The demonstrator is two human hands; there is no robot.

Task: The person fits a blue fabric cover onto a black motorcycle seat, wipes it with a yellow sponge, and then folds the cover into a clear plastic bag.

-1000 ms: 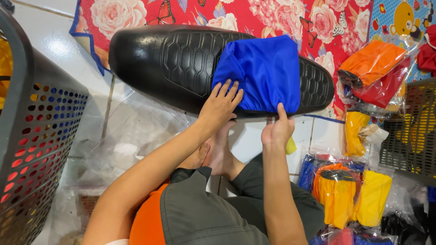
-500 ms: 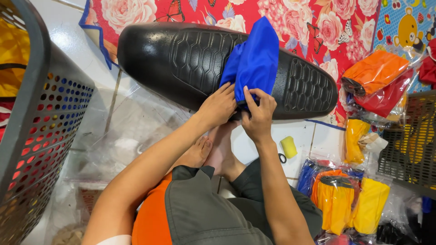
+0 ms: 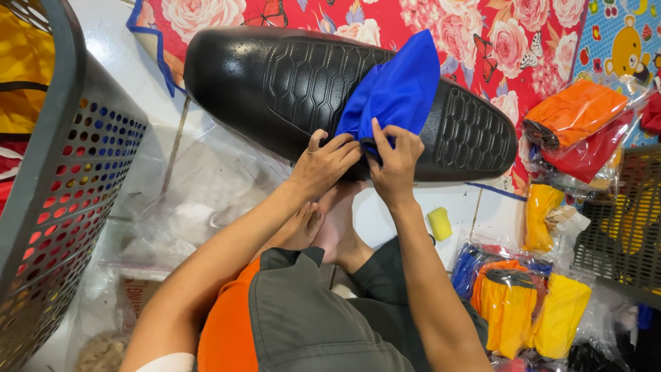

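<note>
A black motorcycle seat [image 3: 289, 83] with a hexagon pattern lies across in front of me, propped over my bare feet [image 3: 330, 227]. A bright blue fabric cover [image 3: 396, 86] is bunched up over the seat's middle. My left hand [image 3: 325, 164] and my right hand [image 3: 394, 157] meet at the seat's near edge. Both pinch the lower edge of the blue cover there, fingers closed on the cloth.
A dark perforated plastic basket [image 3: 62, 186] with yellow cloth stands at the left. Bagged orange, red and yellow covers [image 3: 578, 131] pile at the right, more bagged ones [image 3: 530, 303] lower right. A small yellow sponge [image 3: 439, 223] lies on the tile floor. Clear plastic bags [image 3: 186, 200] lie left of my legs.
The blue cover, spread flat over the seat a second ago, is now gathered into a bunch. Both hands have come together at its lower edge.
</note>
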